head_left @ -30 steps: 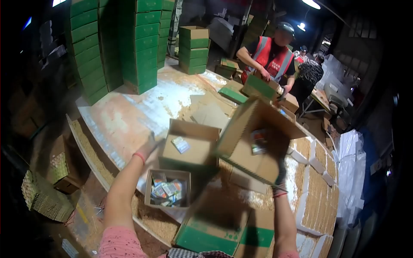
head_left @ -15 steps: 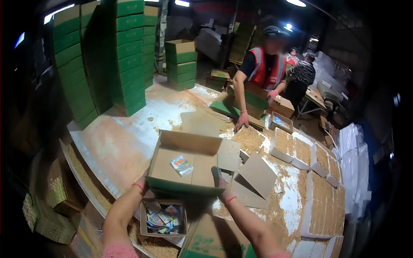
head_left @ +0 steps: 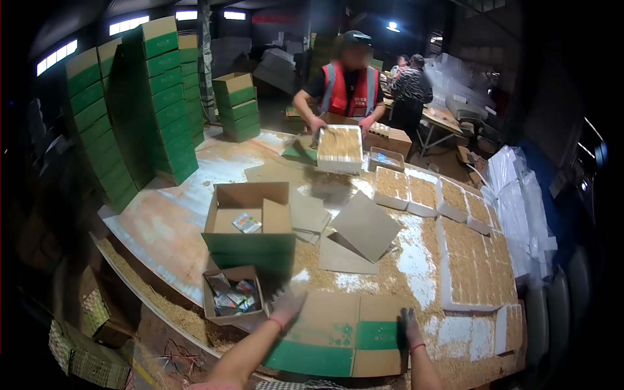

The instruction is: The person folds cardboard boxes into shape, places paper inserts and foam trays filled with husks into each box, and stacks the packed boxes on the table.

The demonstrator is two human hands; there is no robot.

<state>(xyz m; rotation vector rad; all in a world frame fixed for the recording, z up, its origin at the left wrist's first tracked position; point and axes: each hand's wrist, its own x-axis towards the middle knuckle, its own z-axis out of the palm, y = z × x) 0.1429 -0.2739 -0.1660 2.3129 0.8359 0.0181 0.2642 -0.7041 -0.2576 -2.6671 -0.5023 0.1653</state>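
My left hand (head_left: 288, 307), in a pale glove, is over the left edge of a flat green and brown cardboard piece (head_left: 325, 331), fingers apart. At its right edge is my right hand (head_left: 412, 330), in a dark-palmed glove; its finger shape is unclear. An open green box (head_left: 250, 244) with a printed packet (head_left: 247, 223) inside stands beyond my left hand. Beside it, a small carton (head_left: 234, 317) holds several packets (head_left: 233, 296). Loose grey-brown cardboard sheets (head_left: 366, 225) lie at the middle of the table.
Across the table (head_left: 175, 221), a co-worker (head_left: 351, 91) in a red vest holds a white tray (head_left: 339, 159) filled with brown material. Several similar trays (head_left: 478, 270) line the right side. Tall stacks of green boxes (head_left: 170, 104) stand at the left.
My hands have left the open green box, now on the table, and moved down to the flat cardboard. The co-worker now holds a filled white tray. The view has shifted.
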